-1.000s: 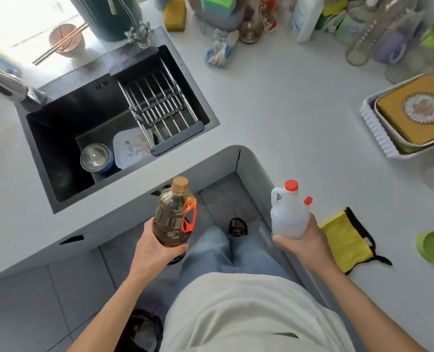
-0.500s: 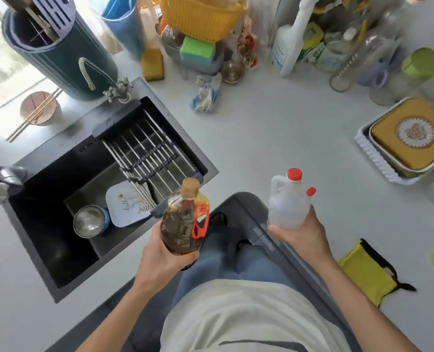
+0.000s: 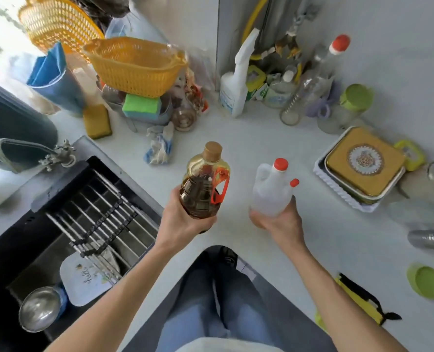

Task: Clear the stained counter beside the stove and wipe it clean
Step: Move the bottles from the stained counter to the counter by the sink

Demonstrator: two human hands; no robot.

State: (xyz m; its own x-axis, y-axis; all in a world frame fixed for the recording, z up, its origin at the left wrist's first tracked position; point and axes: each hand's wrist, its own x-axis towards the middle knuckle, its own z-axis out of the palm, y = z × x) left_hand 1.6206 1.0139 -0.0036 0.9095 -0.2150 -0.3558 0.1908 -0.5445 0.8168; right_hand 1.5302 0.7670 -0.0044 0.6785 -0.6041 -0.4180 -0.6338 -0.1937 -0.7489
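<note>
My left hand (image 3: pixel 183 219) grips a brown oil bottle (image 3: pixel 203 184) with a tan cap and an orange handle, held above the white counter (image 3: pixel 236 138). My right hand (image 3: pixel 279 222) grips the base of a white plastic jug (image 3: pixel 270 189) with red caps, level with the oil bottle and just right of it. A yellow cloth with black trim (image 3: pixel 360 301) lies on the counter near my right forearm, partly hidden by the arm.
A black sink (image 3: pixel 12 250) with a wire rack, a steel cup and a small board lies at the left. Orange baskets (image 3: pixel 134 62), sponges, a spray bottle (image 3: pixel 236 82) and jars crowd the back corner. A gold tin in a white tray (image 3: pixel 363 161) and a green lid (image 3: pixel 428 280) sit right.
Both hands have carried the bottles forward, from over the floor gap out over the counter corner. The view has tilted up toward the back wall.
</note>
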